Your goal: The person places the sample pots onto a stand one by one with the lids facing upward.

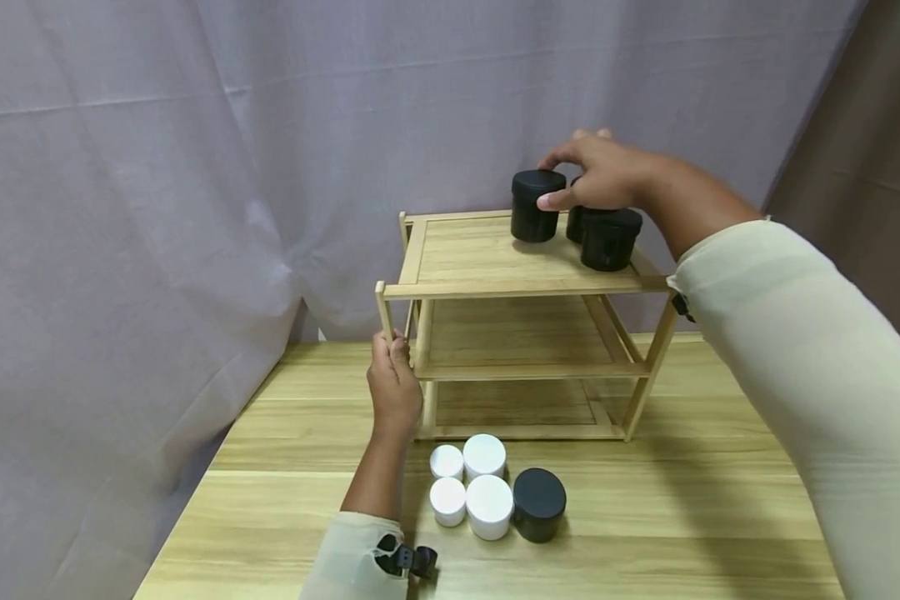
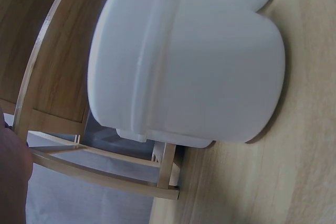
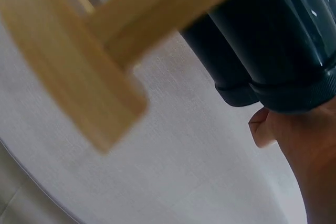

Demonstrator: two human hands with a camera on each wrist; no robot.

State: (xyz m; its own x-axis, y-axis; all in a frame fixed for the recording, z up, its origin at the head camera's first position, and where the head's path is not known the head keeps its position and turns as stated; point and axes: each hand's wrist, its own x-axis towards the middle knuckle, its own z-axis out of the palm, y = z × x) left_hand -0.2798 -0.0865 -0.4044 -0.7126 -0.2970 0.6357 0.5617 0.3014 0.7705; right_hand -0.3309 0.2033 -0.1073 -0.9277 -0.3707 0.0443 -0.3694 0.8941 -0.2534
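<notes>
A light wooden three-tier rack (image 1: 525,289) stands on the table. My left hand (image 1: 393,383) grips its front left post. Over the top tier, my right hand (image 1: 603,171) holds a black lidded jar (image 1: 532,208) between thumb and fingers; whether its base touches the shelf I cannot tell. To the right stands another black jar (image 1: 609,242), with a third black jar (image 1: 574,223) partly hidden behind my hand. In the right wrist view, my right hand (image 3: 304,135) shows behind two black jars (image 3: 278,40). A white jar (image 2: 184,61) fills much of the left wrist view.
In front of the rack, several white lidded jars (image 1: 489,506) stand close together on the wooden table (image 1: 270,483). Beside them on the right is a black jar (image 1: 539,504). The rack's middle tier (image 1: 517,333) lies under the top one. A grey curtain (image 1: 157,167) hangs behind.
</notes>
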